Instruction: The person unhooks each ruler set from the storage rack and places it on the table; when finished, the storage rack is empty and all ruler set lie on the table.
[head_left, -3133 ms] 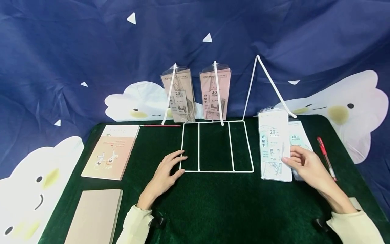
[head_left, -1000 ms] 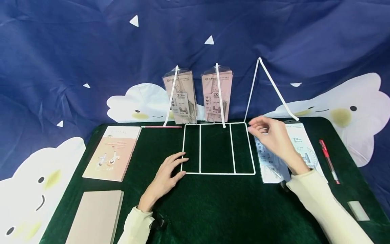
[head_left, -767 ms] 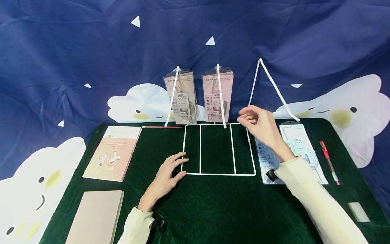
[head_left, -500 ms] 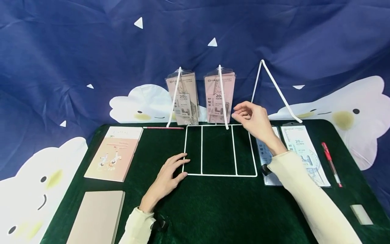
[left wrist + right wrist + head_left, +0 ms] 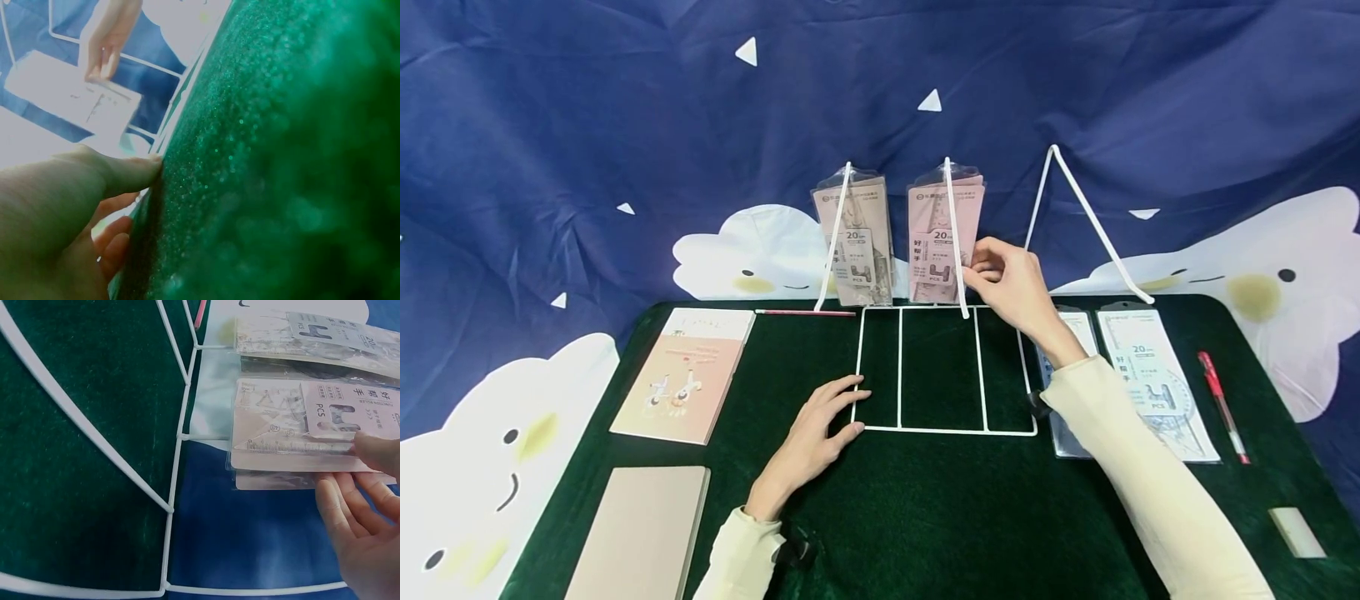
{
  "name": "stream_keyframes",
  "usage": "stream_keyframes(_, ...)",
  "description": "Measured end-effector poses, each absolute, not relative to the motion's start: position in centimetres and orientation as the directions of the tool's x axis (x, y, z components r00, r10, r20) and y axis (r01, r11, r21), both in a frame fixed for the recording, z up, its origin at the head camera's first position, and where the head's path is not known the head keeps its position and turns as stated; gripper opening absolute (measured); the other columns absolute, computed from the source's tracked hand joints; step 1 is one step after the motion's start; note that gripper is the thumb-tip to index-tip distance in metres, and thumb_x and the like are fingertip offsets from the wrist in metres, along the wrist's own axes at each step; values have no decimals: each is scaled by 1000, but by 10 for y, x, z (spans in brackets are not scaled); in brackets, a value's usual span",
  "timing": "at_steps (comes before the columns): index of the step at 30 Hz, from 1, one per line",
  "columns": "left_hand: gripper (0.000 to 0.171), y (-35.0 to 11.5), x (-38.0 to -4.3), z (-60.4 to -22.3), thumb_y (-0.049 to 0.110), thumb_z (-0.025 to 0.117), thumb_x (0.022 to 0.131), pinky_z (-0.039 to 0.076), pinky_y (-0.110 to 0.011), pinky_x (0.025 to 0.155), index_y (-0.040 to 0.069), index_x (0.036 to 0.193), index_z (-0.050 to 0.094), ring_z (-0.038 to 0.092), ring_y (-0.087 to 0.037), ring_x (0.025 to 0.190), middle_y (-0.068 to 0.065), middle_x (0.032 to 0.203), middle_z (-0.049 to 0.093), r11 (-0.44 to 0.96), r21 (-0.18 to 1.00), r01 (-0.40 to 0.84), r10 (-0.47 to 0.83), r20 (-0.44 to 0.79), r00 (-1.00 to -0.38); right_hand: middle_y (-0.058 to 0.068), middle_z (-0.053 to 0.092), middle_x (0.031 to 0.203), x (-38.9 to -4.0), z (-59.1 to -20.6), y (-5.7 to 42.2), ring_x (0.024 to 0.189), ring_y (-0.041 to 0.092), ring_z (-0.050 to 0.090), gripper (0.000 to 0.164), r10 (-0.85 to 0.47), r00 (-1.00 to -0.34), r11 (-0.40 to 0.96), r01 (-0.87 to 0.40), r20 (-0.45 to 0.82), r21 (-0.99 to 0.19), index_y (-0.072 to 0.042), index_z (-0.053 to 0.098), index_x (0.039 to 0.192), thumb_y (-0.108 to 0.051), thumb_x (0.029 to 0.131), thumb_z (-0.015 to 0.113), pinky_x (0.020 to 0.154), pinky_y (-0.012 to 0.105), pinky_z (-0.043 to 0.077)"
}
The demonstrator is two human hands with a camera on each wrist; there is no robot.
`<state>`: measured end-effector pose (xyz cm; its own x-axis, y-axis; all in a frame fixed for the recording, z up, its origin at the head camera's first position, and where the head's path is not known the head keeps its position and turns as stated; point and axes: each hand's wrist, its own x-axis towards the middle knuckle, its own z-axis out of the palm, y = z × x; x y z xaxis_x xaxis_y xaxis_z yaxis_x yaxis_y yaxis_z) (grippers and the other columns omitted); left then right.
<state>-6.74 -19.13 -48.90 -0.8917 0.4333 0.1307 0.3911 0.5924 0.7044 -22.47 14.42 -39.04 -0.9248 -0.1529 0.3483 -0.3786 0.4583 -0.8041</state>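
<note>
Behind everything we see a navy fabric backdrop, and before it a tabletop under dark green velvety cloth. On this stands a white wire rack with bent uprights.

The person's left hand rests over the rack's left wire, fingers loosely spread and nearly straight. The person's right hand is curled at the right edge of a flat pink ruler packet in clear plastic, pinching it between thumb and fingers; the packet hangs upright at the middle upright. Just left of it hangs a beige ruler packet in clear plastic. Right of the rack lies a white-and-pale-blue ruler packet. Smaller again, we find a slim red pen and an off-white block.

The right wrist view shows us what the head view hides: the thumb lies on the pink packet's printed front, the fingers reach behind its edge, and a second pink layer sits behind. The left wrist view shows the left thumb at the wire; whether it presses, we cannot tell.
</note>
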Motion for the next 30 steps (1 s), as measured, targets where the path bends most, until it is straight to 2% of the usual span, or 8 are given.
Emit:
stream_keyframes(8, 45, -189, -68, -489, 20, 68, 102, 28, -64, 117, 15, 146, 60, 33, -26, 151, -6, 164, 41, 584, 714, 385, 435, 125, -892, 12, 73, 98, -224, -389, 139, 93, 22, 72, 10, -161, -924, 430, -383, 348, -818, -1, 67, 99, -6, 95, 74, 84, 18, 56)
stream_keyframes(13, 45, -189, -67, -489, 19, 68, 102, 29, -65, 115, 13, 146, 60, 34, -28, 150, -9, 163, 42, 577, 712, 399, 437, 144, -888, 15, 74, 103, -219, -389, 141, 95, 17, 71, 11, -181, -929, 367, -368, 322, -854, -1, 68, 106, -6, 97, 72, 82, 16, 55)
stream_keyframes(19, 45, -189, -68, -491, 20, 68, 101, 29, -66, 114, 13, 145, 61, 35, -29, 150, -9, 162, 43, 581, 702, 413, 433, 163, -886, 18, 73, 102, -204, -388, 143, 90, 7, 69, 11, -208, -920, 323, -384, 331, -865, 3, 66, 105, -1, 97, 71, 77, 14, 54)
stream_keyframes(30, 45, -189, -68, -490, 20, 70, 101, 29, -63, 116, 14, 145, 61, 35, -26, 150, -5, 162, 43, 592, 697, 405, 432, 150, -889, 17, 73, 101, -176, -384, 149, 90, 10, 69, 17, -238, -917, 296, -382, 320, -876, 4, 66, 110, -5, 97, 73, 76, 15, 55)
